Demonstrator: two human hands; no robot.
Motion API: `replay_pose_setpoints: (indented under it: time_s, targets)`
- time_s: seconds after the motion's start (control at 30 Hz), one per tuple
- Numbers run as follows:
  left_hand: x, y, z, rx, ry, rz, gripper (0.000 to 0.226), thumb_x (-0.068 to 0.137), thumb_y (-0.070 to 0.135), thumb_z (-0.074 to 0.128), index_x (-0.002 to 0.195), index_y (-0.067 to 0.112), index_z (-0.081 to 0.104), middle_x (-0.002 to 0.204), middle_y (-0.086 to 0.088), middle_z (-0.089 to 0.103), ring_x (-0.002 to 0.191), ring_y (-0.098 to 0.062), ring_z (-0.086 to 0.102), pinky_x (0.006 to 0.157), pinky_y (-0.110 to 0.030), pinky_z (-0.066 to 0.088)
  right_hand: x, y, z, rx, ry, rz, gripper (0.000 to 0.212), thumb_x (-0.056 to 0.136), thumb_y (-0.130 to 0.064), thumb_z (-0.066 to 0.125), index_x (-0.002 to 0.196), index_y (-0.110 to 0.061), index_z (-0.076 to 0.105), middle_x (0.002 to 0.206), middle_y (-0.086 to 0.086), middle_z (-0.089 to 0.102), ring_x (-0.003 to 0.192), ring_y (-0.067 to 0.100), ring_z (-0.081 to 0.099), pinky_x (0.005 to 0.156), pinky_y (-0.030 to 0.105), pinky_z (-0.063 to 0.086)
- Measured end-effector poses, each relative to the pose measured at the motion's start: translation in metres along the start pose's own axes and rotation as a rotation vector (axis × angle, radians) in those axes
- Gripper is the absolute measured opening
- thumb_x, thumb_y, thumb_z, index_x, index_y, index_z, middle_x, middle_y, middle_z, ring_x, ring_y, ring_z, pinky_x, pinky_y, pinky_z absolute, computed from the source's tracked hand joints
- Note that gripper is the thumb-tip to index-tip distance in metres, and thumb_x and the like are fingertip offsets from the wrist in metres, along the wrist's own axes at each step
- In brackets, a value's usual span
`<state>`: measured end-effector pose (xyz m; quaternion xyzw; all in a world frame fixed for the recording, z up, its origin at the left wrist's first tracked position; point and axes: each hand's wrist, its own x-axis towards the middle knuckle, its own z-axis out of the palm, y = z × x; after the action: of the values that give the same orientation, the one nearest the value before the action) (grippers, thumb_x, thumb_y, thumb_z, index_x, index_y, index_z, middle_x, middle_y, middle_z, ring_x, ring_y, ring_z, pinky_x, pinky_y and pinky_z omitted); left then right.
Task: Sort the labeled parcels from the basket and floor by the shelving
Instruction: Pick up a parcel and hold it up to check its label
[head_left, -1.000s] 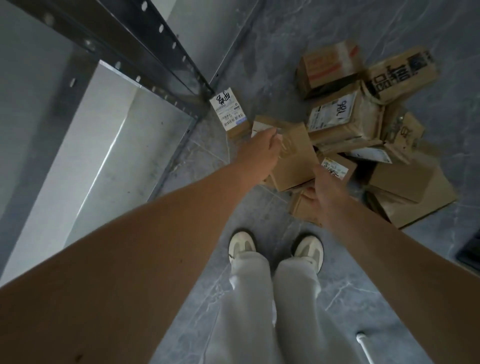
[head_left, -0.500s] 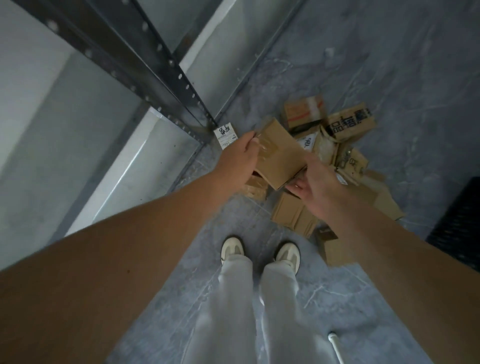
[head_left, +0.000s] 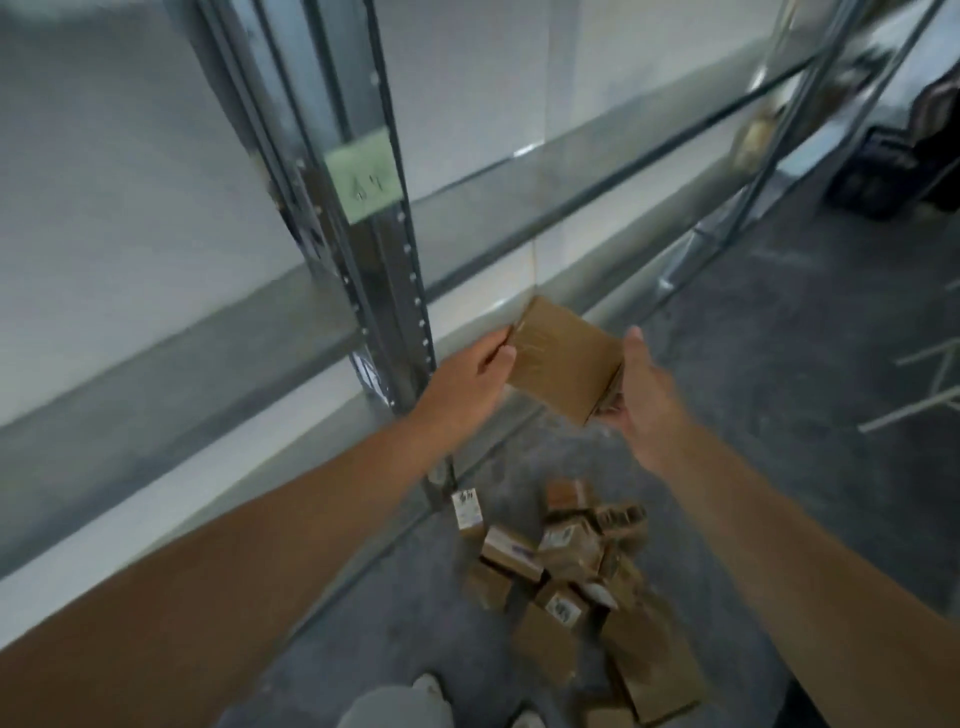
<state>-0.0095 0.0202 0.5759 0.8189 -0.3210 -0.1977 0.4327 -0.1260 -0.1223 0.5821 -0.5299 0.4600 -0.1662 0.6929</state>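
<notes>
Head view, brown parcel held in the air in front of the shelving, left hand grip pinching its left edge, right hand grip curled round its right corner, pile of other boxes on the floor below.

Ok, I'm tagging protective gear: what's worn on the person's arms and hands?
Left forearm and right forearm are bare, no sleeves in view. The left hand and right hand wear no gloves; no watch, band or ring shows in this blurred picture.
</notes>
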Motion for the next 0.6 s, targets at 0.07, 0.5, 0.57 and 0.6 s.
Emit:
replay_pose_setpoints:
  time_s: [0.07, 0.5, 0.57, 0.6]
  targets:
    - [-0.014, 0.017, -0.019, 0.002, 0.036, 0.076, 0.044, 0.103, 0.036, 0.043, 0.147, 0.028, 0.045, 0.145, 0.010, 0.051, 0.123, 0.002, 0.045, 0.096, -0.008, 0.030, -0.017, -0.019, 0.006, 0.023, 0.009, -0.010, 0.043, 0.101, -0.056, 0.034, 0.101, -0.020, 0.057, 0.091, 0.000, 0.063, 0.086, 0.018, 0.064, 0.081, 0.042, 0.056]
    - [-0.160, 0.030, -0.164, -0.359, 0.358, 0.050, 0.027, 0.097, 0.052, 0.040, 0.103, 0.032, 0.057, 0.109, 0.000, 0.062, 0.107, -0.017, 0.060, 0.096, -0.041, 0.050, -0.167, -0.062, 0.108, -0.149, -0.126, -0.294, 0.024, 0.095, -0.028, 0.041, 0.095, -0.010, 0.057, 0.087, 0.008, 0.048, 0.082, 0.022, 0.046, 0.074, 0.039, 0.039]
    - [-0.195, 0.011, -0.179, -0.393, 0.415, -0.026, 0.021, 0.102, 0.044, 0.042, 0.101, 0.028, 0.057, 0.103, 0.000, 0.062, 0.101, -0.017, 0.061, 0.093, -0.038, 0.051, -0.195, -0.037, 0.127, -0.172, -0.179, -0.287, 0.026, 0.094, -0.028, 0.044, 0.110, -0.011, 0.056, 0.097, 0.010, 0.054, 0.090, 0.024, 0.052, 0.080, 0.041, 0.045]
    - [-0.213, 0.000, -0.186, -0.423, 0.449, -0.060, 0.019, 0.102, 0.039, 0.045, 0.100, 0.025, 0.057, 0.100, -0.001, 0.061, 0.096, -0.018, 0.060, 0.089, -0.038, 0.051, -0.208, -0.024, 0.137, -0.190, -0.217, -0.278, 0.023, 0.095, -0.025, 0.047, 0.111, -0.011, 0.055, 0.099, 0.011, 0.056, 0.091, 0.024, 0.053, 0.081, 0.041, 0.046]
